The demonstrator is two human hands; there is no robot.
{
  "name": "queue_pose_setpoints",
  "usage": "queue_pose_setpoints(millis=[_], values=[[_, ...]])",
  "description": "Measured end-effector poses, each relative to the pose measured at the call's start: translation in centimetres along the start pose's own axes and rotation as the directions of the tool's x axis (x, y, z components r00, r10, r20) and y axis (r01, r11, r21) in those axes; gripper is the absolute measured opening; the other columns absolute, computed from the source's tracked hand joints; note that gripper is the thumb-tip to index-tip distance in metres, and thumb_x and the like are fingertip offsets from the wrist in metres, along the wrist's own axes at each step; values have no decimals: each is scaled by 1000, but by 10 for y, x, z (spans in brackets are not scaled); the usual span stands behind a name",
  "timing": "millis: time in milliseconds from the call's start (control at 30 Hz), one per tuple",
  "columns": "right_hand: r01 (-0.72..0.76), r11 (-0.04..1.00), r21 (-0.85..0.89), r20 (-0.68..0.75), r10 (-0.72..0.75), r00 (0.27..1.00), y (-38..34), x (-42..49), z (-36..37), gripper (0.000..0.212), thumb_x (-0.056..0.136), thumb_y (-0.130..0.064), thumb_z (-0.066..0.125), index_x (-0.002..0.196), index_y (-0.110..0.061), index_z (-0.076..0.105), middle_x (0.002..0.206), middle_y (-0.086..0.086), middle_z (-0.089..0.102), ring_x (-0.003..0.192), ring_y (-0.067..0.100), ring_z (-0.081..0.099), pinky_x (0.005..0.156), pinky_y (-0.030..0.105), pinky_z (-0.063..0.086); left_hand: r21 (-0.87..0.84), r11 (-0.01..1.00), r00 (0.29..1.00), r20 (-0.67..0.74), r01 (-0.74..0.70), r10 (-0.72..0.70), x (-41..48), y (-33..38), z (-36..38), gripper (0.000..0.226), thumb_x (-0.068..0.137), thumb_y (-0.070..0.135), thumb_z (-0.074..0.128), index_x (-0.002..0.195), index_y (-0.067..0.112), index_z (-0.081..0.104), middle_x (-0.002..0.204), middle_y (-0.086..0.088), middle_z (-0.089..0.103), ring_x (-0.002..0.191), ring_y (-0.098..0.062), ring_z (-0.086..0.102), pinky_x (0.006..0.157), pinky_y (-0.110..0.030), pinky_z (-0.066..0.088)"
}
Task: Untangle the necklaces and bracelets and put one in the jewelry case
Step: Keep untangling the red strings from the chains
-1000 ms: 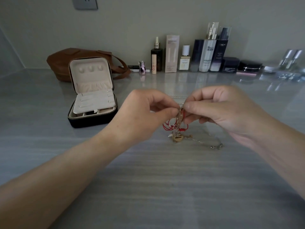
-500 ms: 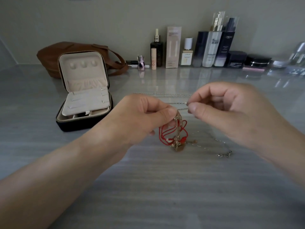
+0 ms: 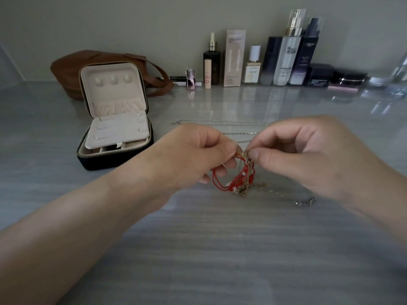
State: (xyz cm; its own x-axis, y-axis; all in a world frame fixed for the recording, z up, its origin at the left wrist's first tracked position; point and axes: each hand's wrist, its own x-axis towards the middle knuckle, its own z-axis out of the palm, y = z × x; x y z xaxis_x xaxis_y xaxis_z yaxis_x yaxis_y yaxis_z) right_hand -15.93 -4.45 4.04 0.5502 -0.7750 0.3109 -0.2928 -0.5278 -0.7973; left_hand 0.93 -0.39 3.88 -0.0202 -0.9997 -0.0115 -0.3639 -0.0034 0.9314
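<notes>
A tangle of red cord bracelets and thin gold chains (image 3: 239, 178) hangs just above the grey table. My left hand (image 3: 193, 157) pinches its top from the left, my right hand (image 3: 308, 155) pinches it from the right, fingertips almost touching. A thin silver chain (image 3: 220, 123) lies stretched out on the table behind my hands. Another fine chain with a small clasp (image 3: 305, 202) trails from the tangle to the right. The black jewelry case (image 3: 114, 128) stands open at the left, cream lining showing, lid upright.
A brown leather bag (image 3: 72, 69) lies behind the case. Several cosmetic bottles and jars (image 3: 284, 58) line the wall at the back, from a small pink bottle (image 3: 190, 80) to shiny items (image 3: 378, 81) far right.
My hands have come closer together again on the tangle's top. The red cords hang lower and spread wider than a second ago. The camera view has shifted slightly.
</notes>
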Motion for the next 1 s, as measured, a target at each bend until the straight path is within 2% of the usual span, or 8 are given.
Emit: queue_pose_setpoints(millis=[133, 200, 267, 333, 467, 633, 800, 1000], values=[[-77, 988, 131, -9, 79, 997, 4, 2, 0, 9, 66, -28, 73, 70, -20, 73, 70, -1, 72, 63, 6, 62, 64, 17, 49, -16, 1000, 1000, -5, -11, 11, -1, 2, 1, 27, 84, 33, 57, 77, 10, 69, 57, 8, 57, 55, -4, 50, 58, -22, 42], [-81, 986, 145, -18, 85, 996, 4, 3, 1, 18, 61, -36, 70, 69, -20, 72, 68, -2, 71, 60, 4, 59, 61, 16, 47, 8, 998, 998, 11, -65, 65, -3, 3, 3, 21, 73, 36, 63, 73, 16, 70, 53, 13, 58, 50, 3, 50, 53, -11, 39], [-92, 987, 129, -17, 95, 995, 4, 3, 1, 23, 56, -40, 69, 69, -22, 72, 66, -3, 70, 58, 2, 58, 59, 15, 46, 12, 994, 994, 1, -107, 107, -3, 3, 3, 2, 73, 25, 69, 71, 25, 70, 54, 15, 61, 49, 6, 52, 48, -5, 36], [-102, 989, 110, -5, 104, 995, 3, 2, 0, 19, 56, -36, 74, 71, -24, 72, 68, -3, 71, 60, 3, 60, 64, 19, 49, 14, 992, 991, -26, -129, 129, -1, 1, 3, 10, 76, 18, 69, 70, 26, 68, 52, 15, 60, 47, 6, 51, 46, -4, 35], [-111, 988, 106, 2, 111, 994, 3, 2, 0, 18, 57, -31, 68, 75, -27, 72, 72, 0, 72, 65, 9, 62, 71, 28, 50, -4, 994, 993, -51, -111, 111, 0, 1, 4, 9, 72, 24, 65, 63, 23, 65, 50, 14, 53, 48, 3, 46, 51, -10, 37], [-82, 988, 128, 14, 81, 997, 1, 1, 0, 14, 62, -29, 74, 76, -26, 72, 73, 4, 70, 64, 7, 59, 67, 25, 48, -102, 994, 999, 9, -46, 47, 3, -1, 3, 9, 64, 27, 62, 55, 29, 64, 52, 11, 51, 53, -5, 45, 55, -21, 37], [-71, 990, 123, 17, 69, 997, 2, 1, 0, 14, 61, -36, 74, 74, -29, 73, 72, 6, 68, 62, 7, 56, 64, 22, 47, -211, 977, 1000, 29, -1, 8, 7, -1, -3, 27, 79, 11, 60, 56, 24, 68, 59, 5, 61, 49, -5, 47, 55, -23, 36], [-76, 987, 144, 16, 75, 997, -1, 1, -1, 18, 57, -37, 77, 72, -27, 73, 72, 13, 66, 64, 15, 54, 68, 32, 46, -167, 986, 988, 151, 8, 17, 6, -3, -4, 13, 58, 17, 77, 65, 26, 71, 53, 7, 49, 50, -5, 45, 53, -21, 35]])
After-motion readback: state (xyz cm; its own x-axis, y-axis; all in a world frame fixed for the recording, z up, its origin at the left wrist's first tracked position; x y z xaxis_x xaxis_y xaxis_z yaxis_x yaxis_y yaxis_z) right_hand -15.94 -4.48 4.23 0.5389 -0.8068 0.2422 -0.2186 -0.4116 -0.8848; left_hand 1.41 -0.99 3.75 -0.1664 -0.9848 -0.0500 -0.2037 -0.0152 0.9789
